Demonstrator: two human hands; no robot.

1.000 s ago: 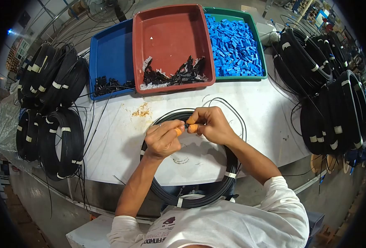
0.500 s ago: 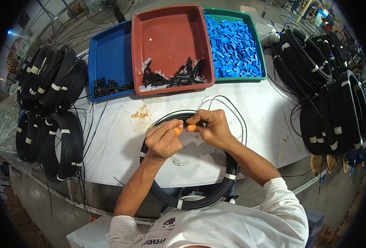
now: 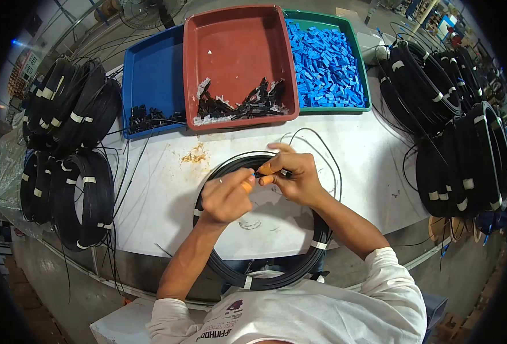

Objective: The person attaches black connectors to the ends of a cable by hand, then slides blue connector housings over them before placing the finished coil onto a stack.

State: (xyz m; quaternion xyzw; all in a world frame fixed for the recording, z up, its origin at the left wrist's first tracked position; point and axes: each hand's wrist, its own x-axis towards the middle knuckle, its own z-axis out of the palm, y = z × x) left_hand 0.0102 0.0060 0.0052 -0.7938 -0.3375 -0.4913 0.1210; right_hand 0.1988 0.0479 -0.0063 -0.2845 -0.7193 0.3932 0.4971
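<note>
The left hand (image 3: pixel 224 198) and right hand (image 3: pixel 296 178) pinched the cable end (image 3: pixel 257 174) between closed fingers, its length lying sideways above the coil (image 3: pixel 317 241).

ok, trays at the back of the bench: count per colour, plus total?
blue tray: 1
red tray: 1
green tray: 1
Total: 3
</note>
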